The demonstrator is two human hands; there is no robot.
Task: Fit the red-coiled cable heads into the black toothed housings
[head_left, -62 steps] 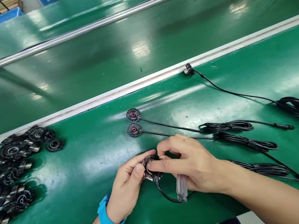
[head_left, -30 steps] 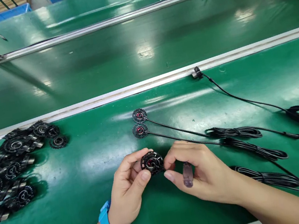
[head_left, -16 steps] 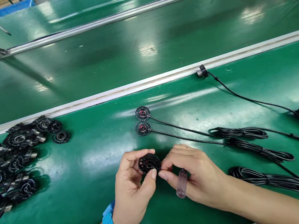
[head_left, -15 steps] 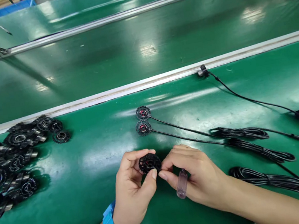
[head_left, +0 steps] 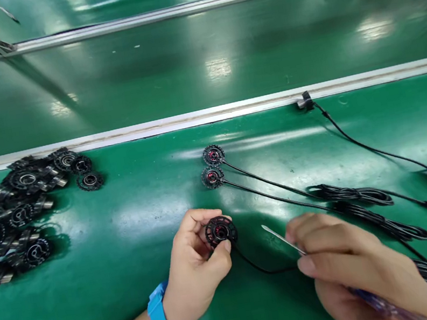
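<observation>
Between the thumb and fingers of my left hand [head_left: 201, 268] is a round black toothed part [head_left: 220, 231] with a reddish centre, its face turned up. A thin black cable [head_left: 262, 270] runs from its lower edge toward my right hand [head_left: 361, 261]. My right hand is closed around a screwdriver [head_left: 284, 238]; the metal shaft points up and left, apart from the toothed part, and the clear purplish handle lies under the palm. Just beyond, two similar toothed parts, an upper one [head_left: 213, 155] and a lower one [head_left: 212, 177], lie on the green bench with cables attached.
A pile of black toothed parts and metal pieces [head_left: 21, 214] sits at the left. Coiled black cables [head_left: 359, 195] lie at the right. A small black clamp-like piece [head_left: 305, 102] on a cable rests by the white rail [head_left: 151, 127].
My right hand has moved right, away from the toothed part, and the screwdriver's shaft now points forward from its fingers. The part in my left hand has tilted to show its face and cable.
</observation>
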